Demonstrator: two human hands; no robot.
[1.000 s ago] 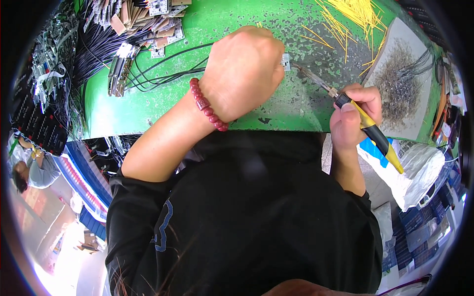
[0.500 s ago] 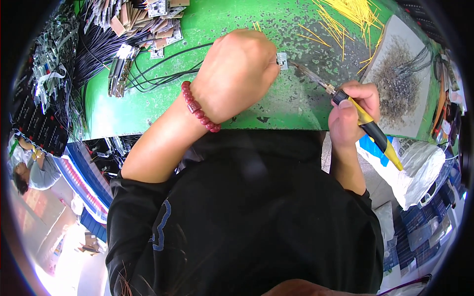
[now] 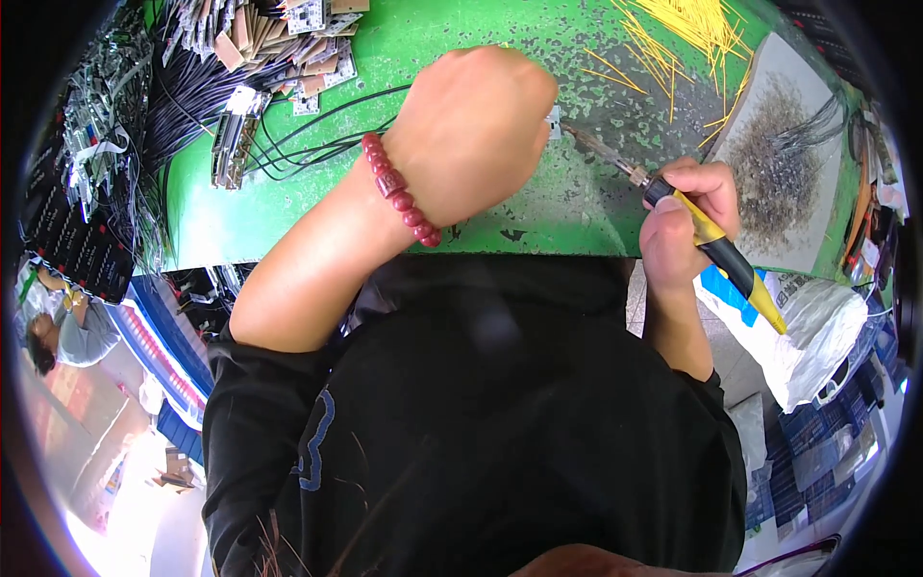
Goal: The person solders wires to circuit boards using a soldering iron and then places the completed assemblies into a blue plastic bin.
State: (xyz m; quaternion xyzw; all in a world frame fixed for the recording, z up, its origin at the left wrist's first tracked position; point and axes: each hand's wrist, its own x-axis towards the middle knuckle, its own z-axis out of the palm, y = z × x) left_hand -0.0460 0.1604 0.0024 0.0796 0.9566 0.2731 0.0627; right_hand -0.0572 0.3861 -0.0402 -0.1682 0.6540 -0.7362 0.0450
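Pale piece (image 3: 555, 121) partly hidden by left hand (image 3: 478, 133), perhaps gripped underneath, yellow strands (image 3: 707, 29) cut off at top

a green table (image 3: 538, 216) bears boards (image 3: 308, 14), cables (image 3: 332, 149), yellow sticks (image 3: 700, 24).

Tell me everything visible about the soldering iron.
The soldering iron has a yellow-and-black handle, apparently plastic, and a slim metal shaft narrowing to a dark tip. The right hand grips the handle's front part. It slants, tip toward the upper left, close to a small board by the left hand; whether they touch is unclear.
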